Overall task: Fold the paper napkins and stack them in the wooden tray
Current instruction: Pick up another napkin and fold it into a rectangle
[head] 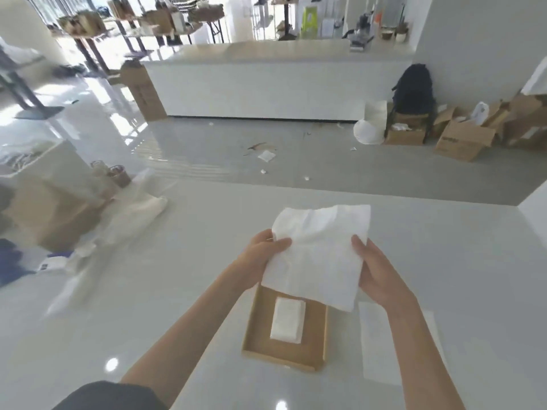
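Note:
I hold an unfolded white paper napkin (319, 250) up in the air above the table with both hands. My left hand (260, 255) pinches its left edge, and my right hand (376, 273) grips its right edge. Below the napkin sits the wooden tray (313, 347), its far end hidden by the hanging sheet. A small stack of folded white napkins (288, 321) lies inside the tray. To the tray's right, flat unfolded napkins (376, 344) rest on the table, partly covered by my right forearm.
The white table (148, 306) stretches wide to the left and right of the tray. Crumpled plastic wrap (130, 220) lies at its far left edge. Beyond the table are a glossy floor, cardboard boxes (461, 140) and a long white counter (266, 81).

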`<state>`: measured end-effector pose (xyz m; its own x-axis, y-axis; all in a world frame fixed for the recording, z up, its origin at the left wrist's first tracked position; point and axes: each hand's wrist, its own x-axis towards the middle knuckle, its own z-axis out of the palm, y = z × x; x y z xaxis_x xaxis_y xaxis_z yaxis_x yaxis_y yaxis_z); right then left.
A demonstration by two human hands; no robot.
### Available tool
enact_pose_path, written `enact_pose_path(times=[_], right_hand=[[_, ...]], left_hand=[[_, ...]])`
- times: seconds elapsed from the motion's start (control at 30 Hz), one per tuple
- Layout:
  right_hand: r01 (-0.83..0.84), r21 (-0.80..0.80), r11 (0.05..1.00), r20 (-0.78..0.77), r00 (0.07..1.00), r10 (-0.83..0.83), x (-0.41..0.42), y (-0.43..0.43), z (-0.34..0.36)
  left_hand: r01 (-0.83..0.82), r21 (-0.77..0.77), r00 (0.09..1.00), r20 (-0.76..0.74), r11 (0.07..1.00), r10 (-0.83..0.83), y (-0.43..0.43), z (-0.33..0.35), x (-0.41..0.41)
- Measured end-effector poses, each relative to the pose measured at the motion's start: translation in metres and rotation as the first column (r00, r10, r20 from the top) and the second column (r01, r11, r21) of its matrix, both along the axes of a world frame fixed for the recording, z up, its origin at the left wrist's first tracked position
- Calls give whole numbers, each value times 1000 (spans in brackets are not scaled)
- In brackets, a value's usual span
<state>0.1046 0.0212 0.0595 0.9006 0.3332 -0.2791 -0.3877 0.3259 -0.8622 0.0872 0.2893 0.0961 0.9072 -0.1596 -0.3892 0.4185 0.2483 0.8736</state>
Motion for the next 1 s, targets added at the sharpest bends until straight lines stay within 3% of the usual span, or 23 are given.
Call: enact_pose_path(times=[0.1,0.17,0.27,0.43,0.67,1.0], right_hand=[[-150,-122,981,6,988,152,-5,33,22],[-99,-197,975,31,994,107,-8,52,31],[30,-174,984,51,998,-22,-8,62,47],[-56,-132,990,112,991,71,-5,49,67],[7,-111,994,147,989,10,13,24,92],[73,-327,942,301,953,31,52,9,139]], left_hand=[[-5,-41,996,85,999,9,32,13,-8],[-28,-8,996,88,1000,28,50,16,-11],[4,-28,995,104,1000,-1,74,20,-14],[104,46,971,213,994,-111,85,32,-12],[173,46,920,348,984,-178,67,45,-1],[77,174,916,377,982,-139,53,106,36]])
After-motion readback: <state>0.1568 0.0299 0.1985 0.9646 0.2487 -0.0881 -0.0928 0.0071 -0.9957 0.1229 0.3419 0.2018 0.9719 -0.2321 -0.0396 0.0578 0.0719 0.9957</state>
